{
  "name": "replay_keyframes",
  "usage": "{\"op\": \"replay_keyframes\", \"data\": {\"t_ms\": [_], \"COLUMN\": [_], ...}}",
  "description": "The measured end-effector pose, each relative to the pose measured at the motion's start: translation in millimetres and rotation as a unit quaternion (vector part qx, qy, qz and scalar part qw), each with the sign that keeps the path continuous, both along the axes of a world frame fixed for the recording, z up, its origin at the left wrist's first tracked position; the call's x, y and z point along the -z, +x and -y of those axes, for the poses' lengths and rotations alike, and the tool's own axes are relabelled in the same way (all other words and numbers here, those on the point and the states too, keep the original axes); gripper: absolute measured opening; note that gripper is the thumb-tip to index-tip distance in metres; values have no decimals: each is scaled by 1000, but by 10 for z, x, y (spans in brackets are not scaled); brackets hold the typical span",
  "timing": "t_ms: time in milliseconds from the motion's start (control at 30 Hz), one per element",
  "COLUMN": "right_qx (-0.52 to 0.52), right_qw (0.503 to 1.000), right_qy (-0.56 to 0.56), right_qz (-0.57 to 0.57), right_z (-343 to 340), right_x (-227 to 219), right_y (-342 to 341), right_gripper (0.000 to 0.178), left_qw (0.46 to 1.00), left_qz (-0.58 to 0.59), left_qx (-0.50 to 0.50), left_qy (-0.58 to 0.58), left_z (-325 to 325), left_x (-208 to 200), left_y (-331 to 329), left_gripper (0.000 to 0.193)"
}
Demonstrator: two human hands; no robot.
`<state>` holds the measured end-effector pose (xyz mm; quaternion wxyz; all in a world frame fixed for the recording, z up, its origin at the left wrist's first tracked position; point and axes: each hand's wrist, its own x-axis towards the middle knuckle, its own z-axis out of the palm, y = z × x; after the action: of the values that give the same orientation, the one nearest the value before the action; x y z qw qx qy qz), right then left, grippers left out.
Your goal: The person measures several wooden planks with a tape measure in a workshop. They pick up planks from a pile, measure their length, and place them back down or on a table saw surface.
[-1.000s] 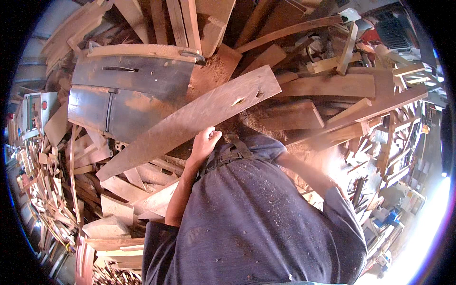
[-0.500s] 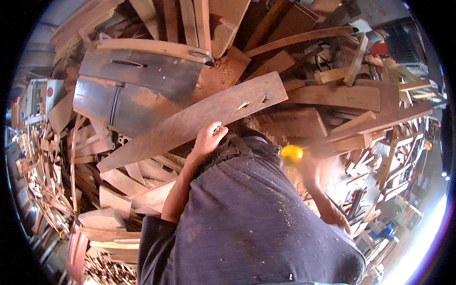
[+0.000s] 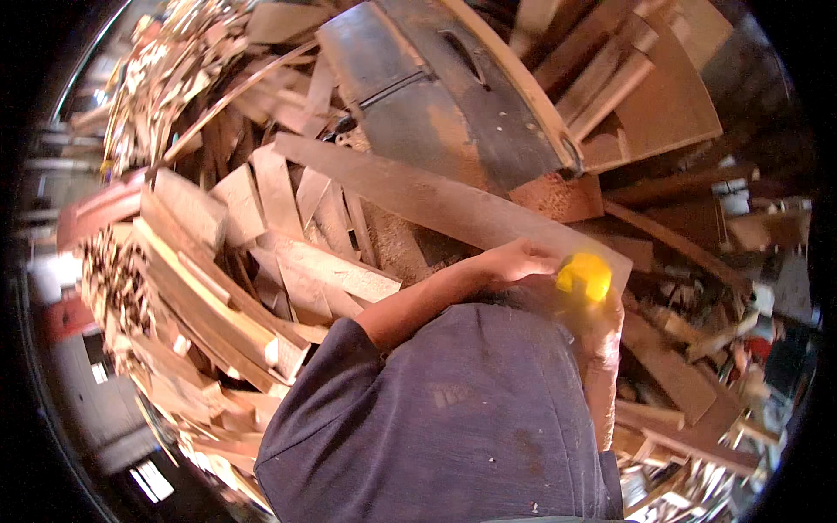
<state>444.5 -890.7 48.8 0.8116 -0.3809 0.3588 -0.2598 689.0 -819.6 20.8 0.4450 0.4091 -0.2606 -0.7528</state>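
Observation:
A long, curved brown board (image 3: 418, 192) slants in front of my body, its right end lower and nearer. My left hand (image 3: 519, 261) lies against its near edge toward that end, fingers drawn together. What they pinch, if anything, is hidden. Just beside these fingers my right hand (image 3: 603, 322) grips a rounded yellow case (image 3: 584, 277), which looks like a tape measure. The case and this hand are smeared by motion, and the case covers part of the board's right end.
Beyond the board stands a dark machine table (image 3: 514, 113) with a slot and sawdust. Curved offcuts (image 3: 331, 275) are heaped at the left, with stacked strips (image 3: 209, 305) nearer. More planks (image 3: 671, 366) lie at the right. A large panel (image 3: 667, 105) leans at the far right.
My view has turned, so the board now slopes down to the right. My left hand has gone from the board's middle toward its right end. My right hand has brought the yellow case beside it.

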Motion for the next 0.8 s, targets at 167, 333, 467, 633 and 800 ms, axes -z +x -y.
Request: {"op": "replay_keyframes", "data": {"t_ms": [167,333,467,633,800], "right_qx": [-207,-269,-265,-311,-423], "right_qw": [972,954,947,933,868], "right_qy": [-90,-37,-83,-46,-120], "right_qz": [-60,-126,-163,-172,-230], "right_z": [181,276,289,295,236], "right_x": [-344,-284,-119,-208,-211], "right_y": [466,806,975,1125,1200], "right_gripper": [75,83,75,67,77], "left_qw": [993,990,986,981,947], "left_qz": [-49,-43,-52,52,237], "left_qx": [-83,-120,-155,-185,-207], "left_qy": [66,52,39,40,-64], "left_z": [-411,-578,-668,-661,-605], "left_x": [124,184,282,57,147], "left_y": [83,151,200,397,583], "left_gripper": [35,33,33,29,23]}}
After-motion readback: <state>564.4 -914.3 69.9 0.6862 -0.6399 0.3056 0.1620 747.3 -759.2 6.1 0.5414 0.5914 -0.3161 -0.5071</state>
